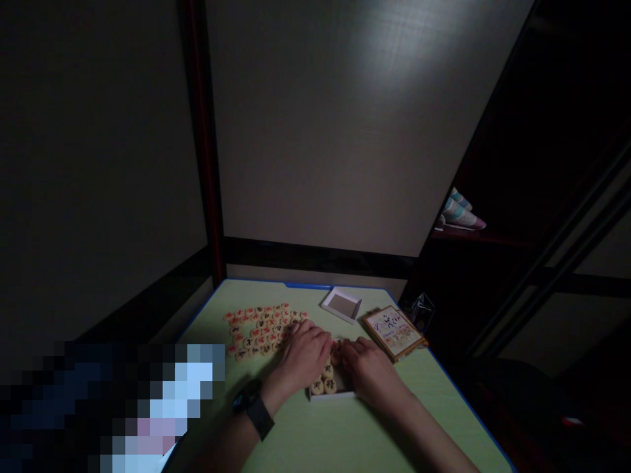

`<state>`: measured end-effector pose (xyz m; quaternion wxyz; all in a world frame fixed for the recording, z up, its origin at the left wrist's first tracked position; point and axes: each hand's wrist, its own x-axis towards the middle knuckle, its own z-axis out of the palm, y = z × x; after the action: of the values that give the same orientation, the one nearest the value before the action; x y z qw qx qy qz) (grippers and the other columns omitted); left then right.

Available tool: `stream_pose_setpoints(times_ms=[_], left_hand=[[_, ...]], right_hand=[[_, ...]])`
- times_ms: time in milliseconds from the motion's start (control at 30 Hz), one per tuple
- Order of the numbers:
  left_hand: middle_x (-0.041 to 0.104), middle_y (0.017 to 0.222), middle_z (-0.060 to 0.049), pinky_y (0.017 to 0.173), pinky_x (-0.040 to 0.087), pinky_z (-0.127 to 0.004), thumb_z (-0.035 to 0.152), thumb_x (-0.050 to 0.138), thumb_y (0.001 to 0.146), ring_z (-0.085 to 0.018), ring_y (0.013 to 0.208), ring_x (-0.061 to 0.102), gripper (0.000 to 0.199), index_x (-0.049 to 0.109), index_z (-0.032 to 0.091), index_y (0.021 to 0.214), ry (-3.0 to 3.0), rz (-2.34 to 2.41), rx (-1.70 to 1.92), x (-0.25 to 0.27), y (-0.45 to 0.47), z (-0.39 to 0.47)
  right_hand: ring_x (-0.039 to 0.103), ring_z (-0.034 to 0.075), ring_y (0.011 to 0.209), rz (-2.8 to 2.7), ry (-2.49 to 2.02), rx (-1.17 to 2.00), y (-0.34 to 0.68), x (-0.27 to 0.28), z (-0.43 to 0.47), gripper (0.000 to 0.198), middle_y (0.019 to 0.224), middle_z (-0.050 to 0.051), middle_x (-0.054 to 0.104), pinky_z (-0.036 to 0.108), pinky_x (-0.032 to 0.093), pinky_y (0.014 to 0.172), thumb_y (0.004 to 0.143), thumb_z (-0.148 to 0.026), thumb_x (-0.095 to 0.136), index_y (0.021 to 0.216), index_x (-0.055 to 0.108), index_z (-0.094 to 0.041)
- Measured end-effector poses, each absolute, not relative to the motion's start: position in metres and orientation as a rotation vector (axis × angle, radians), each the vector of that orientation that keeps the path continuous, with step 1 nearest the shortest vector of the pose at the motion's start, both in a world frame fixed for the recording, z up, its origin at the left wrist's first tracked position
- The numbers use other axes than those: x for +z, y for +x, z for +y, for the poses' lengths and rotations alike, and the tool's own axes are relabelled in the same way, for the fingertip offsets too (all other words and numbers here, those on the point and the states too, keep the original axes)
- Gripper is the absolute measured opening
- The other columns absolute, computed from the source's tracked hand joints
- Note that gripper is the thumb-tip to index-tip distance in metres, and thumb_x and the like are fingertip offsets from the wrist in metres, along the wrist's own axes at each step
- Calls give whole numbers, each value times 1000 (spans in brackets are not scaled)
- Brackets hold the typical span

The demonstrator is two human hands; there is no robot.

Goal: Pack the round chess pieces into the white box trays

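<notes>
Head view: left hand [306, 349] sits between round pieces [255, 333] and a shallow box [333, 396], right hand [369, 368] over its side. I can't tell whether either grips anything.

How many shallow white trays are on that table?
2. The far tray lies at the back of the table; the near tray, holding round pieces, is partly hidden by the left hand and right hand.

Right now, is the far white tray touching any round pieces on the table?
Apart: the head view shows green table between the far white tray and the nearest round piece.
</notes>
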<state>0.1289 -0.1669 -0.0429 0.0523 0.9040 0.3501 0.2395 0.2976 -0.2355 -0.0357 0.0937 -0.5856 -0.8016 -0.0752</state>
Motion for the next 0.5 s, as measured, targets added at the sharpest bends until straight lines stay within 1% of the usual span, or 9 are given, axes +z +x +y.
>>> stream_pose_setpoints(times_ms=[100, 267, 500], left_hand=[[67, 94, -4, 90, 37, -42, 25, 35, 101, -23, 98, 52, 33, 67, 19, 92, 2731, 1034, 720, -44, 129, -168], [67, 93, -6, 91, 36, -42, 23, 35, 101, -23, 97, 53, 33, 66, 17, 89, 2741, 1038, 728, -47, 130, -166], [66, 93, -6, 90, 37, -43, 22, 33, 101, -23, 97, 52, 33, 64, 16, 89, 2774, 1037, 726, -46, 131, -168]], right_hand=[[60, 21, 87, -2321, -1748, -151, 301, -38, -236, 20, 96, 9, 67, 31, 43, 79, 90, -8, 48, 98, 64, -16], [60, 17, 79, -2237, -1765, -58, 303, -41, -232, 18, 96, 7, 61, 27, 42, 70, 94, -13, 45, 96, 62, -18], [57, 16, 76, -2203, -1710, 76, 306, -42, -227, 20, 94, 7, 58, 26, 41, 65, 86, -4, 45, 89, 59, -18]])
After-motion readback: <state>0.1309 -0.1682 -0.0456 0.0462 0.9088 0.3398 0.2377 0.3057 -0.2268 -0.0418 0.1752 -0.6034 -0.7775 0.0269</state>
